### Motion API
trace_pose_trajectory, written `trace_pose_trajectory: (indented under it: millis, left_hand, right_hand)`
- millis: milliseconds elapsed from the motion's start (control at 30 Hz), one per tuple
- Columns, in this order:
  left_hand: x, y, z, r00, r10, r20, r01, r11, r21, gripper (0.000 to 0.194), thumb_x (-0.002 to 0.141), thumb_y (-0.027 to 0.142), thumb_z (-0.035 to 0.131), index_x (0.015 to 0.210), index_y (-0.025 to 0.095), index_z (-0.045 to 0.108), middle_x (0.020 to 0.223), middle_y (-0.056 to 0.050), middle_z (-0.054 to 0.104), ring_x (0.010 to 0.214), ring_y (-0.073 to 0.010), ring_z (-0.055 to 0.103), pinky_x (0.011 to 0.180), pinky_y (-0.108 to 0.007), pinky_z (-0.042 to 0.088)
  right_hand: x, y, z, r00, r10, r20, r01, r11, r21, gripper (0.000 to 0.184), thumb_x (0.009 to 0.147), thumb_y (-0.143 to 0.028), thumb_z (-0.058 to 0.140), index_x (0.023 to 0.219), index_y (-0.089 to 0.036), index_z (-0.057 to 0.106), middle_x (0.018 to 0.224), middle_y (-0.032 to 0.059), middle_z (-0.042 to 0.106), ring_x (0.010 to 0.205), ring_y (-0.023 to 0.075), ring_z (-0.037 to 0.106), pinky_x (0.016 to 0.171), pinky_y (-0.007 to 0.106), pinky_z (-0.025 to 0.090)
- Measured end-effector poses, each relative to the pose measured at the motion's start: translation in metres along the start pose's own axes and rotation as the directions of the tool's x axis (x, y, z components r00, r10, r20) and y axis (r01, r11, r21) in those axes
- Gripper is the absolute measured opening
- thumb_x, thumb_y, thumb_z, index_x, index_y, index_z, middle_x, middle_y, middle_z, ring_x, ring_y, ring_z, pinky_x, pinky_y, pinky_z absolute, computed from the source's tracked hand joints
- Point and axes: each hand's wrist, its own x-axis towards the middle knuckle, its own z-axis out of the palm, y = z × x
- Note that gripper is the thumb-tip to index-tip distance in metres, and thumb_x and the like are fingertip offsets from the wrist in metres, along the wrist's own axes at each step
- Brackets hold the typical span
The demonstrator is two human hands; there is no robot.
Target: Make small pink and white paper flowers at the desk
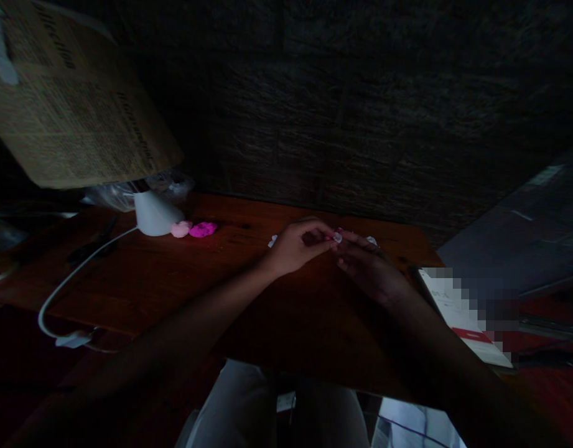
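Note:
Over the dark wooden table (174, 280), both hands meet at a small whitish piece with pink at its edges (337, 237). The fingertips of my left hand (295, 246) pinch it from the left side. From the right, my right hand (374, 267) has its fingers closed around the same piece; the dim light hides much of the grip. A small white scrap (272, 241) lies just left of my left hand. Another white scrap (371, 240) shows behind my right fingers. Farther left, a pale pink lump (180, 229) touches a magenta lump (203, 230), both like soft modelling clay.
A lamp with a white base (155, 214) and newsprint shade (85, 106) stands at the left, its white cord (57, 292) hanging over the front edge. Behind it lies clear plastic wrapping (113, 195). A flat white-and-red item (454, 311) rests at the right. A dark textured wall (286, 124) rises behind.

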Motion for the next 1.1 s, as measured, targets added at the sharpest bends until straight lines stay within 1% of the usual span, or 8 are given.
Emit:
trace_pose_trajectory:
  millis: [167,300,433,600,833,1000,1100]
  left_hand:
    - [-0.0007,0.0016,0.0006,1.000,-0.004,-0.004,0.004,1.000,-0.003,0.012,0.082,0.026,0.073,0.086,0.016,0.070,0.088,-0.005,0.070,0.080,-0.0124,0.064,0.072,-0.024,0.049]
    - [-0.0014,0.0014,0.0017,1.000,-0.007,-0.010,0.007,1.000,0.016,0.015,0.081,0.030,0.074,0.088,0.016,0.070,0.087,-0.004,0.071,0.077,-0.0117,0.064,0.069,-0.023,0.048]
    - [-0.0017,0.0005,0.0020,0.999,-0.033,0.003,0.033,0.999,-0.005,0.017,0.080,0.029,0.074,0.091,0.016,0.070,0.086,-0.003,0.071,0.075,-0.0101,0.063,0.068,-0.022,0.048]
    - [-0.0014,0.0012,0.0025,0.999,-0.042,-0.004,0.042,0.999,-0.034,0.019,0.078,0.029,0.076,0.090,0.016,0.071,0.085,-0.002,0.071,0.074,-0.0095,0.063,0.067,-0.020,0.048]
    - [-0.0002,0.0004,0.0035,0.995,-0.103,-0.019,0.099,0.987,-0.124,0.023,0.075,0.031,0.079,0.090,0.015,0.071,0.089,-0.004,0.074,0.077,-0.0105,0.065,0.070,-0.022,0.050]
    - [0.0002,-0.0017,0.0035,0.994,-0.107,-0.013,0.103,0.980,-0.169,0.024,0.075,0.031,0.079,0.090,0.014,0.071,0.091,-0.005,0.074,0.079,-0.0111,0.066,0.072,-0.023,0.051]
    - [0.0001,-0.0029,0.0034,0.994,-0.110,0.000,0.108,0.976,-0.187,0.027,0.074,0.031,0.080,0.092,0.014,0.071,0.094,-0.006,0.074,0.082,-0.0118,0.067,0.074,-0.024,0.051]
  right_hand:
    - [-0.0003,0.0003,0.0004,1.000,-0.016,0.010,0.016,1.000,-0.001,0.026,0.062,-0.025,0.088,0.085,-0.031,0.078,0.097,-0.0028,0.076,0.092,0.0146,0.068,0.070,0.022,0.053]
    - [0.0007,0.0022,-0.0020,0.999,-0.039,0.018,0.039,0.999,-0.012,0.024,0.063,-0.027,0.087,0.085,-0.031,0.078,0.099,-0.0021,0.075,0.093,0.0151,0.068,0.072,0.023,0.053]
    - [0.0028,0.0040,-0.0054,0.997,-0.057,0.045,0.057,0.998,-0.009,0.023,0.064,-0.028,0.087,0.084,-0.030,0.078,0.101,-0.0019,0.075,0.090,0.0148,0.068,0.072,0.024,0.054]
    - [0.0041,0.0041,-0.0073,0.996,-0.062,0.063,0.063,0.998,-0.001,0.024,0.062,-0.026,0.088,0.084,-0.031,0.079,0.104,-0.0025,0.075,0.090,0.0143,0.068,0.075,0.025,0.055]
    - [0.0043,0.0043,-0.0062,0.996,-0.090,0.018,0.090,0.996,0.009,0.022,0.062,-0.025,0.087,0.081,-0.031,0.079,0.107,-0.0030,0.074,0.091,0.0138,0.067,0.074,0.024,0.055]
    - [0.0034,0.0016,-0.0040,0.996,-0.083,0.014,0.083,0.996,0.024,0.025,0.057,-0.022,0.088,0.078,-0.031,0.079,0.100,-0.0042,0.074,0.086,0.0129,0.066,0.072,0.023,0.055]
    - [0.0030,0.0008,-0.0031,0.996,-0.088,0.012,0.088,0.996,0.021,0.023,0.058,-0.023,0.088,0.078,-0.031,0.079,0.098,-0.0044,0.074,0.087,0.0129,0.067,0.073,0.023,0.055]
